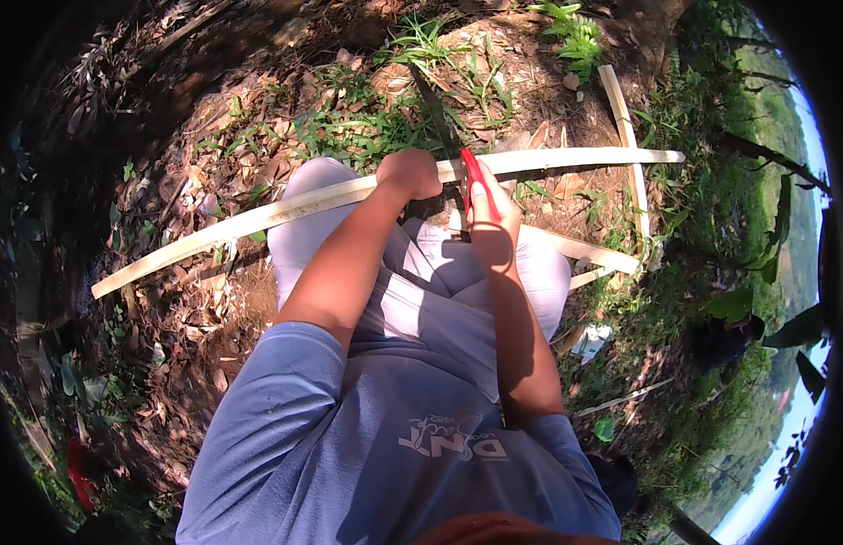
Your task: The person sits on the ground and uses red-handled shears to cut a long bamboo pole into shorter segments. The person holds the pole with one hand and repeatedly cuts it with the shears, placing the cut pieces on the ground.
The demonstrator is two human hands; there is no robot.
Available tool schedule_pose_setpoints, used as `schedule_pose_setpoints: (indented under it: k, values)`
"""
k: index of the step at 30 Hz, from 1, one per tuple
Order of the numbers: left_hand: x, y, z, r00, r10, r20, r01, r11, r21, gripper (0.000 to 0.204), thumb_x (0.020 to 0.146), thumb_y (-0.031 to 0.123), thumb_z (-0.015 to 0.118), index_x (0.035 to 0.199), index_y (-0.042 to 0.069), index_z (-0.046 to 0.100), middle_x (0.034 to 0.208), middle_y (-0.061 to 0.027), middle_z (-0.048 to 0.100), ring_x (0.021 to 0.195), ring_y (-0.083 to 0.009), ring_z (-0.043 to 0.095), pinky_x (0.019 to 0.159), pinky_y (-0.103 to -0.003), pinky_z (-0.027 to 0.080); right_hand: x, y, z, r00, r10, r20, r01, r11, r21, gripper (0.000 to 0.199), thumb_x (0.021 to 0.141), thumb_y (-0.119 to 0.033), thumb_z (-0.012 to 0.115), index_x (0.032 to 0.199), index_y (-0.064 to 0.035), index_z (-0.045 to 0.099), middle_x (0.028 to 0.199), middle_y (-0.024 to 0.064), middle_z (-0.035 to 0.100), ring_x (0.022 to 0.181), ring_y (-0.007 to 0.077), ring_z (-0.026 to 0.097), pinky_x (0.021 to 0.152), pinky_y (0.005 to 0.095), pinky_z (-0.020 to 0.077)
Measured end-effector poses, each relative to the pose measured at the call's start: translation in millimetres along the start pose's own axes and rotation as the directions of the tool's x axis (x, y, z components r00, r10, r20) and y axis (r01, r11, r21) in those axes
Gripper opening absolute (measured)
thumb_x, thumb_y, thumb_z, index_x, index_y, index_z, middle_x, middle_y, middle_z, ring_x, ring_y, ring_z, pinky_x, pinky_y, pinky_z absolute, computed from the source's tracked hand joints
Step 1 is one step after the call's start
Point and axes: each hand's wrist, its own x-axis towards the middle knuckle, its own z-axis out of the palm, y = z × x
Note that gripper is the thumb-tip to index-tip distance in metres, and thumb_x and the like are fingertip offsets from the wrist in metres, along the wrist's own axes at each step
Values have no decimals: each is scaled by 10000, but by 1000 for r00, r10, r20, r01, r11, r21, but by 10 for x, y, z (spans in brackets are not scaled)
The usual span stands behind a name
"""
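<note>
A long pale bamboo strip (pixel 258 218) lies across the person's knees, running from the lower left up to the right, where it crosses a second, upright strip (pixel 626 127). The left hand (pixel 410 174) is clenched around the long strip near its middle, apparently pinning it against the lap so that it cannot slide. Just beside it, the right hand (pixel 487 207) is wrapped tight on the red handle of a knife (pixel 444 127), whose dark blade points away from the body and meets the strip close to the left fist. Whether the edge is biting into the strip is hard to tell, since shadow and the fists cover the contact. A shorter strip (pixel 580 250) lies by the right knee on the leaf-strewn ground (pixel 212 300). The fisheye rim darkens the edges.
</note>
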Motion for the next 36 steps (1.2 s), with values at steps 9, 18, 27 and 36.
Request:
schedule_pose_setpoints:
  k: [9,18,27,36]
  values:
    - [529,-343,-30,842,157,515,126,873,-472,210,740,215,753,749,11,704,652,-54,647,532,-194,590,513,-387,435,-1715,-296,-780,996,-80,37,87,954,-286,495,1123,-168,541,1565,55,545,818,15,634,640,47,510,590,230,413]
    - [55,-186,-104,964,266,-12,-263,958,113,292,837,265,752,977,21,830,1036,-197,813,970,-393,793,818,-513,644,-1873,-668,-800,998,-43,-46,30,965,-260,504,1121,-163,514,1551,99,537,738,16,622,609,38,487,578,226,388]
    - [-94,-63,120,986,83,-145,-70,994,89,231,883,158,678,1019,72,844,1064,-174,821,986,-374,800,815,-490,653,-1196,-271,-322,998,-15,-59,1,971,-238,455,1096,-140,592,1522,18,604,754,32,665,637,94,568,613,295,460]
    - [49,-123,-15,996,84,-5,-83,991,108,325,868,230,667,1087,51,828,1145,-195,803,1068,-391,783,904,-511,644,133,90,261,995,-8,-104,23,990,138,450,1116,-189,615,1537,-32,623,829,-36,621,669,28,490,603,223,429]
